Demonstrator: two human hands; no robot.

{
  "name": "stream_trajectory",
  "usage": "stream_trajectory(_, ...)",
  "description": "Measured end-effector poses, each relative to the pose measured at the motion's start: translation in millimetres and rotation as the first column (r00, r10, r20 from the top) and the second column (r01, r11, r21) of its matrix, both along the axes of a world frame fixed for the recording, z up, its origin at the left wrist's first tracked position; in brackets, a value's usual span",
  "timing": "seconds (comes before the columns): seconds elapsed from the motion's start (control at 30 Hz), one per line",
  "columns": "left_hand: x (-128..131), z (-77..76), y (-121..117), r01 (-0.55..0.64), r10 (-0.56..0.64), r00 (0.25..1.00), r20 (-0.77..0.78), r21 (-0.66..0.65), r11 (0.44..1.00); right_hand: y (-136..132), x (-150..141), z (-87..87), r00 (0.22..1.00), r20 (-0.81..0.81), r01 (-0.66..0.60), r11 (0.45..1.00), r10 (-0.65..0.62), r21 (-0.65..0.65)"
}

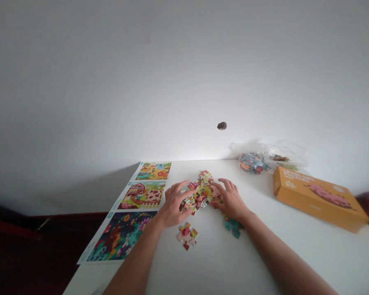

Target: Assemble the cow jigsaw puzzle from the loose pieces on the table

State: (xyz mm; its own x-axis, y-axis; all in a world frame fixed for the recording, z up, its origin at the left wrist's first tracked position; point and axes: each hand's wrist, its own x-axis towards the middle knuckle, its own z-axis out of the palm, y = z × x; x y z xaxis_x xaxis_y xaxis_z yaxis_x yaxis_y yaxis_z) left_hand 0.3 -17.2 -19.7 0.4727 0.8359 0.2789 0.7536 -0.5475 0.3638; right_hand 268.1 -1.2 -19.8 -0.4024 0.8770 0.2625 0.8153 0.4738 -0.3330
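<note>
Clearly, the jigsaw pile (pixel 199 199) sits on the white tabletop (pixel 215 262), cupped between two bare hands. At the pile's left edge, the left hand (pixel 173 206) has its fingers spread, thumb well away from the forefinger, with nothing visibly gripped. At the pile's right edge, the right hand (pixel 231 200) curves likewise, its fingers parted around loose pieces without a visible pinch on any. Just nearer the wearer than the pile lies a pink-patterned puzzle patch (pixel 187 236); teal pieces (pixel 233 227) lie to the pile's near right, partly beneath the right wrist. Left of the pile lies a three-picture puzzle sheet (pixel 147 195). Well right of it rests an orange "Puzzles" box (pixel 316 196), with clear plastic bags (pixel 252 163) of pieces to the pile's far right.
</note>
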Motion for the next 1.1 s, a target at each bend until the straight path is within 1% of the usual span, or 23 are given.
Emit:
stream_trajectory(0.07,-3.8,1.8,-2.6,0.037,-0.039,0.998,-0.052,-0.050,0.998,-0.8,5.5,5.5,0.999,0.008,-0.051,0.998,0.052,-0.038)
stream_trajectory(0.13,-4.2,-1.2,-3.1,0.027,-0.034,0.996,-0.082,-0.084,0.996,-3.4,13.0,12.2,0.986,0.038,-0.158,0.980,0.164,-0.122)
stream_trajectory(0.2,-1.8,-6.9,-2.1,-0.005,-0.004,0.995,-0.098,-0.085,0.996,-5.3,23.2,16.6,0.955,0.054,-0.270,0.932,0.291,-0.240)
stream_trajectory(0.23,-0.1,-9.9,-1.3,-0.021,0.014,0.995,-0.102,-0.073,0.997,-5.1,28.8,17.0,0.945,0.052,-0.295,0.910,0.323,-0.292)
stream_trajectory(0.3,3.9,-15.4,0.6,-0.045,0.041,0.994,-0.106,-0.041,0.998,-1.9,38.8,13.3,0.948,0.042,-0.280,0.889,0.315,-0.363)
stream_trajectory(0.37,7.3,-19.5,2.6,-0.066,0.065,0.993,-0.103,-0.010,0.998,5.1,44.4,4.3,0.962,0.024,-0.241,0.891,0.271,-0.384)
stream_trajectory(0.43,8.9,-21.7,4.8,-0.091,0.092,0.992,-0.085,0.015,0.996,14.3,44.1,-7.5,0.976,-0.009,-0.206,0.919,0.216,-0.337)
stream_trajectory(0.5,7.5,-21.1,6.8,-0.100,0.101,0.994,-0.052,0.025,0.995,22.9,39.0,-18.7,0.987,-0.061,-0.157,0.957,0.147,-0.242)
stream_trajectory(0.6,0.4,-15.5,8.0,-0.027,0.027,1.000,0.003,0.000,1.000,28.2,27.7,-28.6,0.986,-0.142,-0.098,0.989,0.082,-0.110)
stream_trajectory(0.67,-4.1,-11.6,7.2,0.036,-0.035,0.999,0.026,-0.023,0.999,25.5,20.6,-30.1,0.983,-0.151,-0.110,0.992,0.100,-0.060)
stream_trajectory(0.73,-4.7,-10.8,6.3,0.069,-0.069,0.998,0.011,-0.035,0.997,21.2,14.4,-29.4,0.980,-0.107,-0.172,0.985,0.168,-0.030)
stream_trajectory(0.8,0.1,-13.6,6.6,0.057,-0.058,0.998,-0.032,-0.030,0.998,19.6,8.5,-28.4,0.973,-0.055,-0.223,0.975,0.223,-0.004)
stream_trajectory(0.87,8.6,-18.3,8.5,0.010,-0.011,0.998,-0.064,-0.004,1.000,22.7,2.8,-27.9,0.977,-0.038,-0.209,0.978,0.210,0.021)
stream_trajectory(0.93,17.3,-22.5,11.0,-0.034,0.035,0.997,-0.068,0.028,0.999,27.9,-2.3,-27.0,0.989,-0.043,-0.142,0.988,0.145,0.055)
stream_trajectory(1.0,23.0,-24.5,12.5,-0.067,0.071,0.995,-0.064,0.055,0.996,29.5,-6.0,-24.7,0.998,-0.045,-0.042,0.991,0.048,0.125)
stream_trajectory(1.1,23.8,-23.5,11.3,-0.087,0.091,0.995,-0.037,0.103,0.991,15.2,-9.9,-18.3,0.989,-0.096,0.133,0.962,-0.113,0.240)
